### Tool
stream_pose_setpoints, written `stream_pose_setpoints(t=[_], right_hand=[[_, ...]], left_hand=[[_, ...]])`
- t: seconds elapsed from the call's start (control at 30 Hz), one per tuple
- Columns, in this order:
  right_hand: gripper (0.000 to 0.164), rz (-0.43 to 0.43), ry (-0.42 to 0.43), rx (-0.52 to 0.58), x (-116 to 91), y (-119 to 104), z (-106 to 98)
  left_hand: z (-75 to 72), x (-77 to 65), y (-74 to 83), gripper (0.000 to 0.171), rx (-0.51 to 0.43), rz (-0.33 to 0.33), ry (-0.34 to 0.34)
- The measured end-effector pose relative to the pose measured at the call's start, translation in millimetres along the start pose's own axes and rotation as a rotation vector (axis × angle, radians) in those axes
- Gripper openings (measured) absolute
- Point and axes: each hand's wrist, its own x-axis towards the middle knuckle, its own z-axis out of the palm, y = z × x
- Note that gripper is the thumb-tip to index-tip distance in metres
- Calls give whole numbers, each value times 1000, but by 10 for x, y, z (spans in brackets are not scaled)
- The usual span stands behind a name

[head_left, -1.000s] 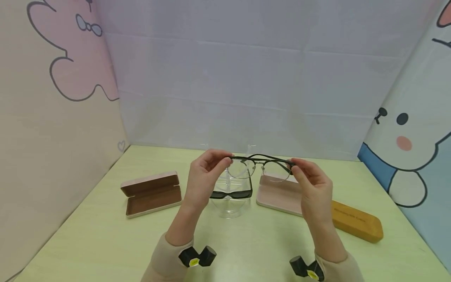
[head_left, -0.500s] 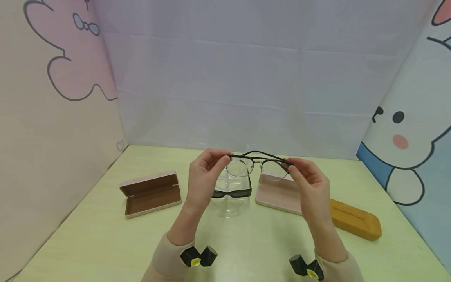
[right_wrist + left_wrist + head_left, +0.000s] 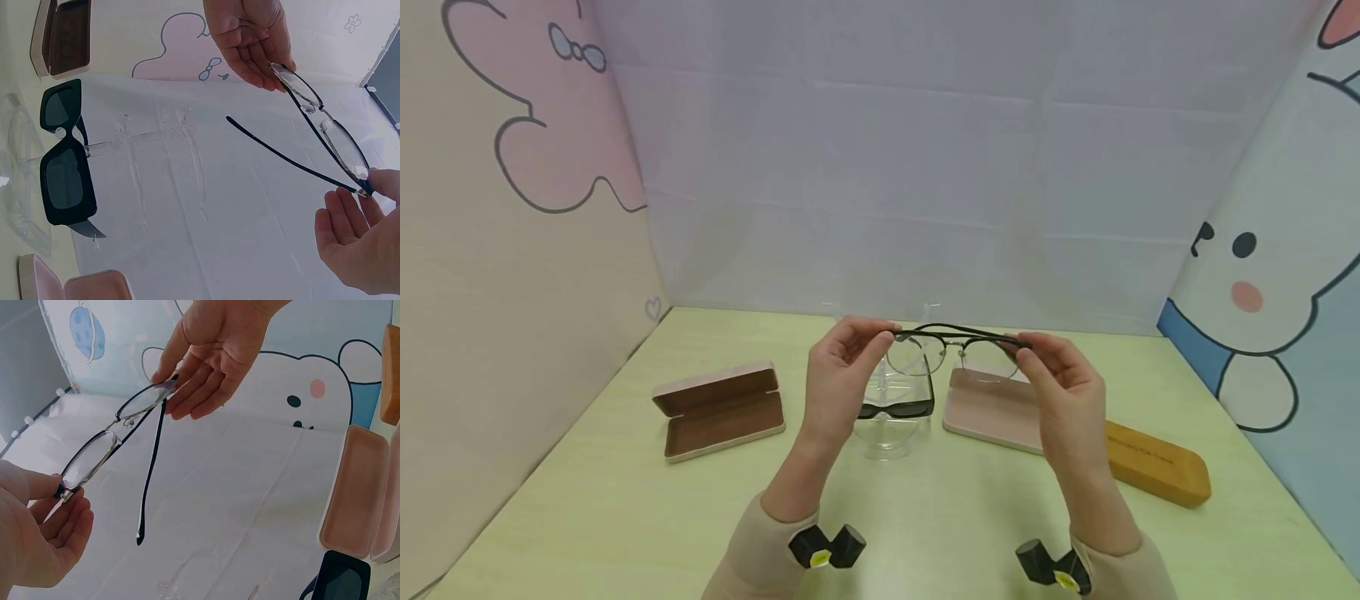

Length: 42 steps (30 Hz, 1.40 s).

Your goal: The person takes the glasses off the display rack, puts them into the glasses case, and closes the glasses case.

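Note:
Both hands hold a pair of eyeglasses (image 3: 925, 335) with a black browline and thin metal lower rims, raised above the table. My left hand (image 3: 837, 379) pinches one front corner between thumb and fingers; my right hand (image 3: 1070, 396) pinches the opposite corner. One black temple arm (image 3: 149, 481) swings out from the right-hand corner, while a second dark arm lies close along the back of the lenses. Below and behind the eyeglasses, black sunglasses (image 3: 69, 181) sit on a clear display stand (image 3: 886, 452), partly covered by my left hand in the head view.
An open case with a brown lining (image 3: 722, 425) stands left of the stand. To its right, a pink-lined open case (image 3: 992, 412) is partly behind my right hand, with a closed mustard case (image 3: 1157, 465) beyond. A pale curtain (image 3: 850, 167) backs the table.
Both hands keep their pinch on the eyeglasses, which have shifted only slightly. The upper temple arm now sits a little lower, nearer the browline. The head view has drifted slightly.

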Motion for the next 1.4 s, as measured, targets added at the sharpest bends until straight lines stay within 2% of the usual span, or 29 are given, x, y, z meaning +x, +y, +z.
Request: stream_pose_setpoints(t=[0.33,0.5,0.67,0.9,1.1,1.27,1.4], right_hand=[[17,-20,-43,134,-7,-13,-6],[17,-27,-98,253,10,6,-17],[17,-16,-140,299,12,2,-40],[17,-18,-149,292,13,-11,-72],[18,-32,-145,264,26,-1,-96],[15,-48,-72,107,27,-11,-138],[13,-34,-2,16,33,-11,-190]], left_hand=[[21,-5,-19,14,-3,-22,-6],[25,-6,-16,14,-8,-36,-9],[35,-1,-18,14,-26,-45,-13],[77,-14,-36,15,-77,-65,-25],[109,6,-80,15,-110,-57,-32],[177,29,-91,16,-166,-72,-24],[250,31,-96,17,-152,-91,-25]])
